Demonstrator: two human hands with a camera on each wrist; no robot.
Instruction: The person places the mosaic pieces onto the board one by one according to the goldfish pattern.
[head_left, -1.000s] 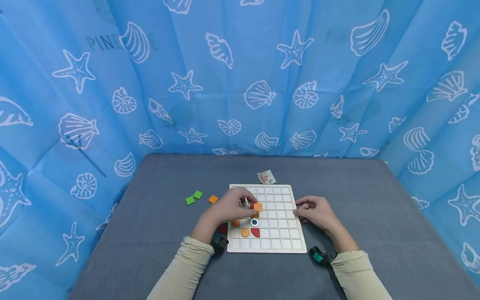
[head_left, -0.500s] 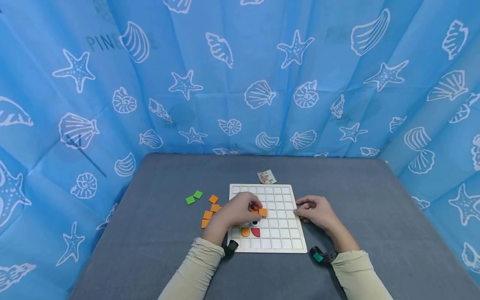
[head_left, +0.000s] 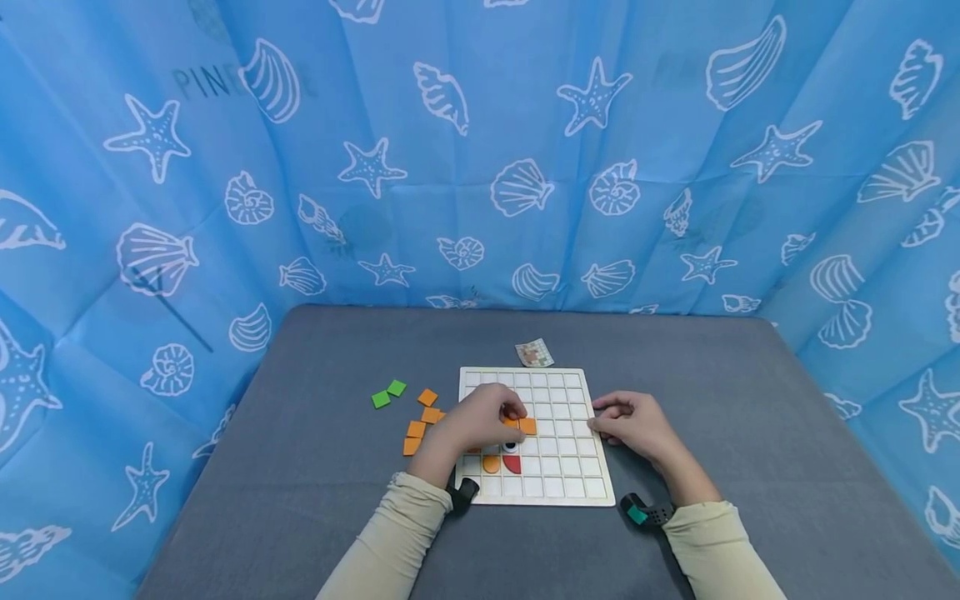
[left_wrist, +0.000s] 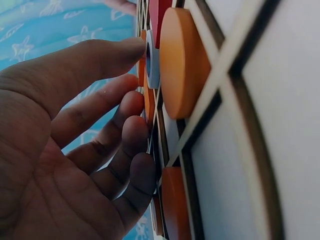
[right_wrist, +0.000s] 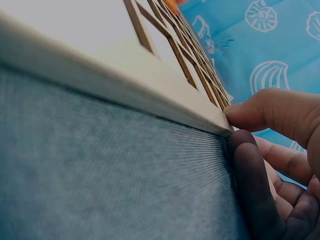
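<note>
While your left hand (head_left: pixel 480 418) pinches that orange tile (head_left: pixel 528 427), square it right under the pinch, right hand (head_left: pixel 632 423) gripping the board (head_left: pixel 553 487).

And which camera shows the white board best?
The head view: nearly the whole white board shows, though the left hand covers part. The left wrist view gives a slanted close-up of one part; the right wrist view shows it nearly edge-on, touched by the right hand.
</note>
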